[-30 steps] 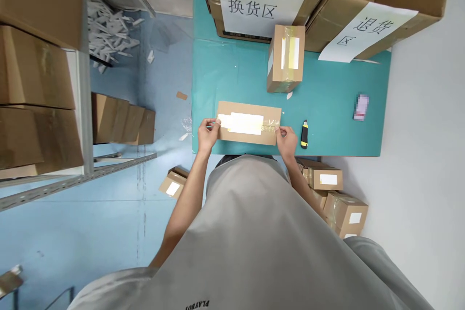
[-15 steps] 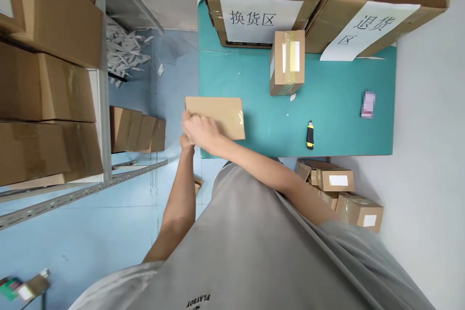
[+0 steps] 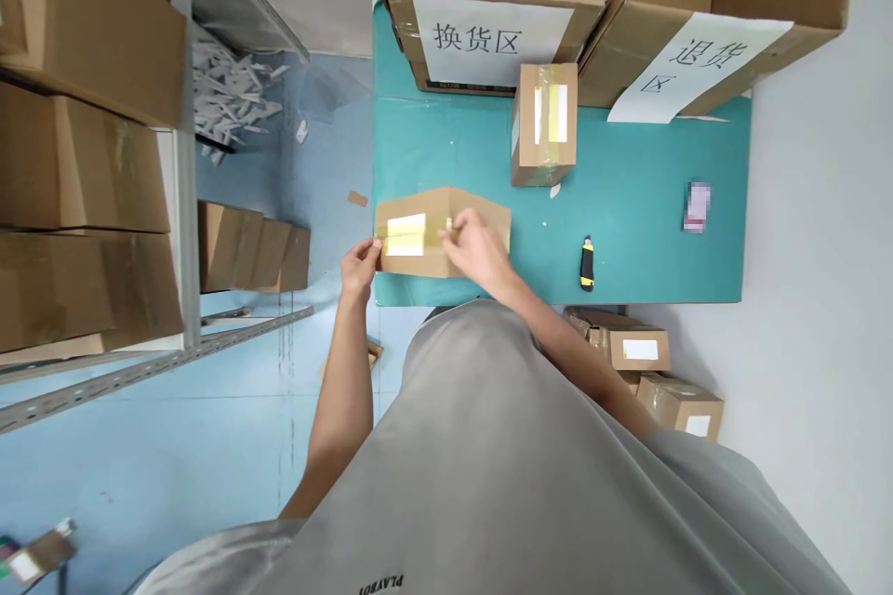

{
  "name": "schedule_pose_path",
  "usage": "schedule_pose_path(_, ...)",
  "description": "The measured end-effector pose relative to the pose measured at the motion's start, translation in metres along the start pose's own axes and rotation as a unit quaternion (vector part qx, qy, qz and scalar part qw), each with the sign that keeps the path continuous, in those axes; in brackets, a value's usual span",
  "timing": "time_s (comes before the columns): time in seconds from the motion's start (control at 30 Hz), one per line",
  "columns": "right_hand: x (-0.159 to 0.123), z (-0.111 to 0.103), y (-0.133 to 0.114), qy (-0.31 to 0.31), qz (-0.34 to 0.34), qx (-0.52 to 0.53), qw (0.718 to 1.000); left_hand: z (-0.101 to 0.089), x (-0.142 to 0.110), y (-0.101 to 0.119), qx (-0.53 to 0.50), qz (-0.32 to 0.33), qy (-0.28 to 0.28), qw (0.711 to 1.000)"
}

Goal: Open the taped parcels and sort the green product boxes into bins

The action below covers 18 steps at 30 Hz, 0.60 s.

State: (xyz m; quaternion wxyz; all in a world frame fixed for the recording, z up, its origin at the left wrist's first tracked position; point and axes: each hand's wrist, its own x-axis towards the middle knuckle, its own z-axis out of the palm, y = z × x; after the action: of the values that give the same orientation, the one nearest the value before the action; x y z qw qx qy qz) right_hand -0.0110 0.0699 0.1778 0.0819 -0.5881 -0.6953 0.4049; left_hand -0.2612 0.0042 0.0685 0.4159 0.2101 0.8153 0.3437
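A small cardboard box (image 3: 411, 203) rests at the table's left front edge, a white and yellow label (image 3: 406, 235) on its near-left face. Yellowish packing tape (image 3: 436, 233) runs along the box past the label to my right fingertips. My left hand (image 3: 359, 266) pinches the left end of the box between thumb and fingers. Over the middle of the box, my right hand (image 3: 480, 251) is closed, fingertips pinched together at the tape; what exactly lies between them is partly hidden.
A taped box (image 3: 551, 125) stands before two large open cartons (image 3: 488, 37) with paper signs. A black and yellow utility knife (image 3: 587, 264) and a blurred pink item (image 3: 697, 206) lie to the right. Shelves of boxes (image 3: 112, 158) stand left; a cardboard scrap (image 3: 357, 198) lies on the floor.
The box has been turned and moved right, and its labelled, taped face now shows. My hands have separated, the right moving right onto the tape. A cardboard scrap has appeared on the floor.
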Motion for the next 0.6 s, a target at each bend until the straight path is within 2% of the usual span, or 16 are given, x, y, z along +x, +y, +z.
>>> schedule_pose_path(0.07, -0.011, -0.007, 0.056, 0.06, 0.042, 0.041, 0.996, 0.011, -0.005, 0.007, -0.029, 0.001, -0.024, 0.999)
schedule_pose_path(0.13, -0.02, -0.008, 0.11, 0.116, 0.087, 0.089, 0.985, 0.024, -0.018, 0.018, -0.005, 0.023, -0.059, 0.998)
schedule_pose_path(0.2, -0.027, -0.009, 0.155, 0.147, 0.133, 0.148, 0.969, 0.04, -0.04, 0.033, 0.064, 0.053, -0.063, 0.995)
schedule_pose_path(0.27, -0.033, -0.012, 0.192, 0.143, 0.172, 0.237, 0.945, 0.057, -0.07, 0.051, 0.159, 0.107, -0.033, 0.981)
schedule_pose_path(0.33, -0.041, -0.02, 0.222, 0.134, 0.202, 0.314, 0.918, 0.075, -0.105, 0.07, 0.231, 0.176, -0.016, 0.957)
schedule_pose_path(0.5, -0.074, -0.045, 0.281, 0.154, 0.275, 0.392, 0.864, 0.129, -0.194, 0.114, 0.306, 0.35, -0.122, 0.877)
schedule_pose_path(0.53, -0.081, -0.047, 0.289, 0.15, 0.273, 0.405, 0.86, 0.14, -0.206, 0.119, 0.318, 0.373, -0.147, 0.859)
schedule_pose_path(0.6, -0.093, -0.047, 0.3, 0.14, 0.248, 0.405, 0.869, 0.158, -0.224, 0.126, 0.33, 0.406, -0.187, 0.832)
